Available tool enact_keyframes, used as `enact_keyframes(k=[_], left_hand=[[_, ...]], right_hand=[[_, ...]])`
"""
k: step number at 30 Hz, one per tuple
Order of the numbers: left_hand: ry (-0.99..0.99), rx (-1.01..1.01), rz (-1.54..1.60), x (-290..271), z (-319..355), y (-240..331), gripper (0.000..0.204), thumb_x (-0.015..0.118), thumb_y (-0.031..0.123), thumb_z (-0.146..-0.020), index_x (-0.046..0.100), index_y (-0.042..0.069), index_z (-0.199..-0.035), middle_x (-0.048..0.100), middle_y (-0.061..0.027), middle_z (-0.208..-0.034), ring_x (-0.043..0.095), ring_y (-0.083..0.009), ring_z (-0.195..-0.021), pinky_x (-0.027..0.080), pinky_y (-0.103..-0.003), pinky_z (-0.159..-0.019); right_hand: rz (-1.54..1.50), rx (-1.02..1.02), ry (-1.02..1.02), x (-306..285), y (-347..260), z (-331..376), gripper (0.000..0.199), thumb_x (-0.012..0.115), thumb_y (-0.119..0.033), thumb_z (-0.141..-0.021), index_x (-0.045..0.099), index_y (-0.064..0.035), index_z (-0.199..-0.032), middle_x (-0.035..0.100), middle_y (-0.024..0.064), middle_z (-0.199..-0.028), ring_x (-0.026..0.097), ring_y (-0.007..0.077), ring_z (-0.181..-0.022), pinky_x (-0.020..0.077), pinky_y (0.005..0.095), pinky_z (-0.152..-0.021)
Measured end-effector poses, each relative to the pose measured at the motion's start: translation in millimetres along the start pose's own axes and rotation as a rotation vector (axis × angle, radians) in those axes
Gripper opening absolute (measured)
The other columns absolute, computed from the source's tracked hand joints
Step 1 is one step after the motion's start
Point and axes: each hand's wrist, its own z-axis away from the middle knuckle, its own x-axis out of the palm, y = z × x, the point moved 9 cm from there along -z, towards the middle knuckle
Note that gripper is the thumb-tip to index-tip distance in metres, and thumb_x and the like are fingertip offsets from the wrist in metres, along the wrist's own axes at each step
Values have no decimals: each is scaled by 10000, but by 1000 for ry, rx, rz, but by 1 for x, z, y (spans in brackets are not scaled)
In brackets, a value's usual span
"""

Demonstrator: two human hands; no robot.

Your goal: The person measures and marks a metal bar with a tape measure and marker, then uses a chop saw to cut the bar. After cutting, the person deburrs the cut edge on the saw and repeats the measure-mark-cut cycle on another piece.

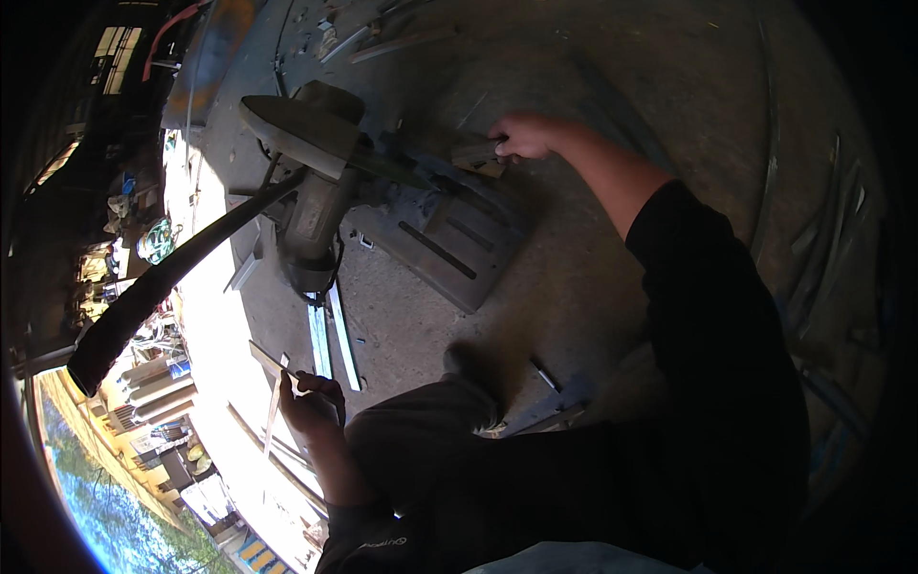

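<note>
An angled strip (267, 357) is over at eight o'clock in the view, pinched in the left hand (311, 407). Toward one, the right hand's (528, 135) fingers bend at a dark metal block (472, 153); I can't tell whether they grip it. The saw (318, 212) stands at ten, pale bars (343, 335) near it.

Cut-off saw (316, 215) on floor (593, 249), its handle (191, 258) poking out left and toward person, base plate (445, 237) on its right. Couple metal strips (320, 340) just this side of saw. Loose rod (546, 374) also this side, bit further right. Scrap pieces (402, 45) behind saw, long bars (832, 239) way off right. Left fingers (322, 386) this side of saw, holding flat piece (270, 358); right fingers (513, 148) just past base plate's far edge.
</note>
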Motion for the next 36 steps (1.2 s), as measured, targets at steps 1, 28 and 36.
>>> enact_keyframes(k=[1, 28, 36], left_hand=[[33, -12, 0, -2, 1, 0, 310, 739, 379, -959, 542, 149, -894, 475, 93, -679, 497, -60, -569, 414, -229, -563], [-18, -23, 9, -8, 0, 7, 334, 766, 367, -950, 551, 122, -1026, 481, 91, -694, 542, -71, -590, 476, -244, -586], [-56, -25, 13, -14, -3, 10, 330, 767, 372, -949, 544, 130, -954, 467, 84, -688, 525, -81, -602, 470, -253, -613]], right_hand=[[112, -52, 40, -2, -8, -3, 340, 693, -188, -936, 710, -35, -1239, 760, 152, -1063, 721, 305, -1002, 554, 450, -870], [740, -161, 196, -6, -149, -8, 301, 683, -198, -819, 791, -101, -1083, 754, 173, -1149, 708, 369, -1115, 568, 481, -926], [784, -213, 222, -4, -145, -7, 259, 682, -205, -815, 796, -86, -1014, 761, 171, -1108, 712, 368, -1108, 571, 480, -924]])
